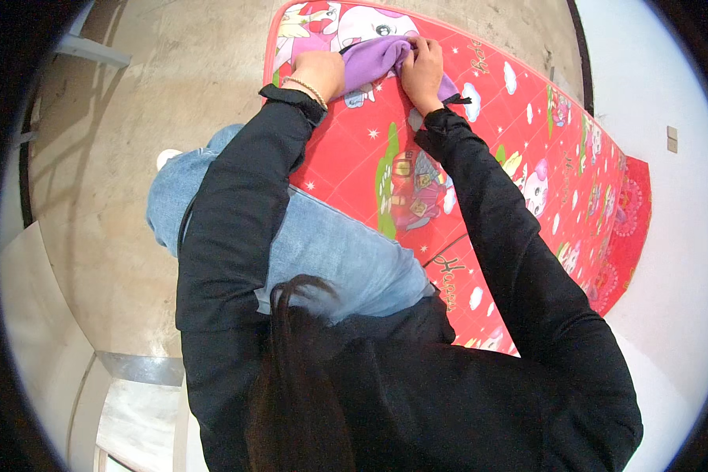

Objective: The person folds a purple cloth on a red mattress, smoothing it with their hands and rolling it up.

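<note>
A purple cloth item [373, 61] with dark edging lies bunched over a red cartoon-print quilted mat [348, 150]. My left hand [320, 72], with a beaded bracelet at the wrist, grips the cloth's left end; its fingertips are hidden from me. On the other side my right hand [423, 69] pinches a fold of the same cloth between thumb and fingers. A loose corner with a dark tip [461, 100] sticks out to the right, beyond my right wrist. What kind of garment or cloth it is cannot be told.
My legs in light blue jeans [342, 253] rest along the mat's near left edge. Bare concrete-like floor [124, 194] spreads to the left. A red patterned piece [628, 230] shows past the mat's right edge, by a white wall [678, 194] with a switch plate [672, 140].
</note>
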Demonstrator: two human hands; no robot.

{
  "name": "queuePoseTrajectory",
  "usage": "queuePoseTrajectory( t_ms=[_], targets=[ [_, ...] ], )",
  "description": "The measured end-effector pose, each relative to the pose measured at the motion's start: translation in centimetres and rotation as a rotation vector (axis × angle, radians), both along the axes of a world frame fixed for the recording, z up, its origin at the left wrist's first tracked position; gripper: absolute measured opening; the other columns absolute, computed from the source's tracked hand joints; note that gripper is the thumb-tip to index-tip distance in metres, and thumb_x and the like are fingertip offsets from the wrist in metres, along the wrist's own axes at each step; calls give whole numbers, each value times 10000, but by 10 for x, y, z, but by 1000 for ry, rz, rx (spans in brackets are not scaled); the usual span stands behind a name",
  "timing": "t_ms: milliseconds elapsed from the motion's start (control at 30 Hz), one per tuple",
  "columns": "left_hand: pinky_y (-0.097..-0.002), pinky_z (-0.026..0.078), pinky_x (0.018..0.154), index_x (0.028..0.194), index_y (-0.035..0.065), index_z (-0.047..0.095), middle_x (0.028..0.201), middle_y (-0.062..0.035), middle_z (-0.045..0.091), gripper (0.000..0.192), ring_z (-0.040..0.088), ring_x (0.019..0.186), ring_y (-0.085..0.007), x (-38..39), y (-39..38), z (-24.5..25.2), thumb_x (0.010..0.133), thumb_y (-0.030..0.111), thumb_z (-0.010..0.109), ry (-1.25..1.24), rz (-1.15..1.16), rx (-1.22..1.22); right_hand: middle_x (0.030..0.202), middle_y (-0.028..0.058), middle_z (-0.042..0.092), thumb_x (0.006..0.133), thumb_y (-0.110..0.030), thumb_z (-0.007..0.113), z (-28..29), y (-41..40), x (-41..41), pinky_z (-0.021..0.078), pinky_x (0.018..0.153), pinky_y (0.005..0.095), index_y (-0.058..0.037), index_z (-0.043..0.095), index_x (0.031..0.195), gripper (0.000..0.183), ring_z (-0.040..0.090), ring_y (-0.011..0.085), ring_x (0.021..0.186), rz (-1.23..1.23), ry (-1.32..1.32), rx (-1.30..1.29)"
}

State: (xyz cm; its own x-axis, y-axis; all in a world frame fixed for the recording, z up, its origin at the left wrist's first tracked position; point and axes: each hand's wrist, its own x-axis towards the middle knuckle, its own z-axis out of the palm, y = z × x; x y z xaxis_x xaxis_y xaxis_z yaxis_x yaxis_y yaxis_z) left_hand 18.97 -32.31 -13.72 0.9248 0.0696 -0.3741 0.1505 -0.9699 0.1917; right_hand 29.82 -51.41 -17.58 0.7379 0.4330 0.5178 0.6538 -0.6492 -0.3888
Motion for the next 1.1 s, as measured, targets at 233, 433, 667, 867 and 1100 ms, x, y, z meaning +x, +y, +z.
queuePoseTrajectory(
  t_ms=[233, 433, 667, 867, 1100],
  targets=[
    [-451, 543, 822, 1062, 55, 710, 1072, -189, 697, 301, 685, 996, -331, -18, 2, 8, 874, 202, 526, -64, 81, -54, 1010, 158, 573, 812, -70, 598, 9, 5, -13, 433, 876, 438, -42, 621, 1010, 201, 538, 349, 989, -27, -14, -18],
    [-450, 547, 805, 972, 25, 732, 999, -225, 694, 293, 689, 939, -359, -51, -3, 14, 818, 185, 542, 20, 44, 4, 1017, 187, 541, 821, -48, 554, 12, -43, -103, 417, 871, 446, -15, 597, 1028, 214, 506, 367, 991, -18, 115, -52],
    [-452, 546, 800, 923, -6, 728, 962, -238, 692, 268, 689, 922, -353, -65, 7, 21, 754, 166, 611, 31, -35, -34, 1048, 173, 556, 753, -20, 584, 21, -103, -252, 439, 883, 447, -24, 603, 1033, 280, 535, 366, 1004, 48, 256, -98],
    [-453, 548, 795, 949, 19, 735, 989, -223, 697, 260, 689, 938, -348, -52, 1, 12, 786, 158, 587, 15, -6, 30, 1040, 168, 554, 756, -26, 586, 25, -95, -225, 444, 876, 452, -21, 605, 1019, 264, 539, 362, 1003, 45, 288, -87],
    [-553, 537, 774, 1137, 64, 703, 1200, -157, 665, 337, 669, 1034, -359, -39, 18, -13, 919, 221, 501, 266, 50, 124, 988, 153, 564, 782, -28, 581, 14, -36, -141, 432, 857, 436, -33, 620, 978, 200, 532, 344, 951, 10, 187, -15]
  ],
)
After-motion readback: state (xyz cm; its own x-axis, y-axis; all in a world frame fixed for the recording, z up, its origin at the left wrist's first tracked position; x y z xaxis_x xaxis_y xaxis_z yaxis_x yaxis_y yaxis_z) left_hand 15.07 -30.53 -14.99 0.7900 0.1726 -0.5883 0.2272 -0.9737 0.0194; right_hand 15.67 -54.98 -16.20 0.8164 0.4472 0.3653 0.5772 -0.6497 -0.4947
